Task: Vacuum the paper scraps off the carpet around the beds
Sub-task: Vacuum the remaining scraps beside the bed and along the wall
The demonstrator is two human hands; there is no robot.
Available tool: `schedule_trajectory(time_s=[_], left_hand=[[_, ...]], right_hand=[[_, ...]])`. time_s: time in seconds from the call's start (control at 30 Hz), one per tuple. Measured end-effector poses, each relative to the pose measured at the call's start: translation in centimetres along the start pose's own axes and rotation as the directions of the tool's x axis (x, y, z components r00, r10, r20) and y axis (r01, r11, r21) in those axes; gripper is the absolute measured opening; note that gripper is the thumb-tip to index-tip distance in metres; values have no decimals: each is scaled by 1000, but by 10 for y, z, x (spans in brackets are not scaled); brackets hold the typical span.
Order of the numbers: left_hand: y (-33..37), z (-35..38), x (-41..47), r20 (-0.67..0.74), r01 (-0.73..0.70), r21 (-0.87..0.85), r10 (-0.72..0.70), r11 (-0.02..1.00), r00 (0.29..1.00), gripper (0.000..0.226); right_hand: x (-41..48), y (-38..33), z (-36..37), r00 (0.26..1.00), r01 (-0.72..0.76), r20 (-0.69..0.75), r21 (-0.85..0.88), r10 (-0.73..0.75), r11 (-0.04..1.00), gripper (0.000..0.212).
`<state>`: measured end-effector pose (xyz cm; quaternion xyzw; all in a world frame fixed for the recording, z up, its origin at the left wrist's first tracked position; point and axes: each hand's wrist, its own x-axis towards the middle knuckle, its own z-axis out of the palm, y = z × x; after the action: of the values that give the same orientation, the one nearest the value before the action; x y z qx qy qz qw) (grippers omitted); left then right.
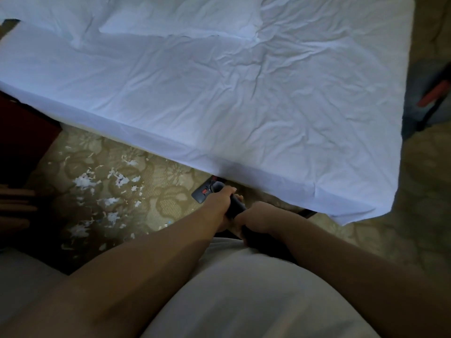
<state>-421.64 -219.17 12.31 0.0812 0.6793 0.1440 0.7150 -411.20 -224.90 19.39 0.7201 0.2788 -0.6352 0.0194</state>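
Both hands are gripping the black vacuum wand (235,206). The left hand (219,200) is wrapping the upper part of the tube. The right hand (259,217) is clamping the tube just behind it, nearer the body. The floor head (201,192), which carries a red pedal, is resting on the patterned carpet (170,189) at the edge of the bed (219,93), partly under the overhanging white sheet (280,181).

The paper scraps (112,181) are lying scattered on the carpet to the left of the floor head, between the bed and a dark red cabinet (22,137). They appear not yet collected.

Likely faults from this position:
- The head is sitting close to the sheet hem, so suction may draw the fabric into the nozzle and block airflow.
- A fast sweep toward the scraps may scatter the light pieces under the bed or against the cabinet.
- The dense clusters may clog the inlet if taken in one pass.

A grey and red object (430,93) is standing beyond the bed; its identity is unclear. No brand, label or writing is legible.
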Motion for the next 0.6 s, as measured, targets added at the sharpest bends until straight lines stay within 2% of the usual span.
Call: schedule_trajectory(time_s=[0.17, 0.4, 0.6], left_hand=[[-53, 47, -17, 97, 67, 92, -76, 993, 992, 12], [-146, 137, -55, 161, 95, 103, -111, 990, 981, 15], [-233, 217, -82, 189, 121, 95, -138, 988, 972, 23]], right_hand=[[-22, 73, -27, 998, -59, -14, 60, 60, 996, 18], [-68, 187, -85, 994, -104, -17, 148, 108, 983, 13], [-106, 285, -139, 990, -141, 52, 144, 134, 980, 12]])
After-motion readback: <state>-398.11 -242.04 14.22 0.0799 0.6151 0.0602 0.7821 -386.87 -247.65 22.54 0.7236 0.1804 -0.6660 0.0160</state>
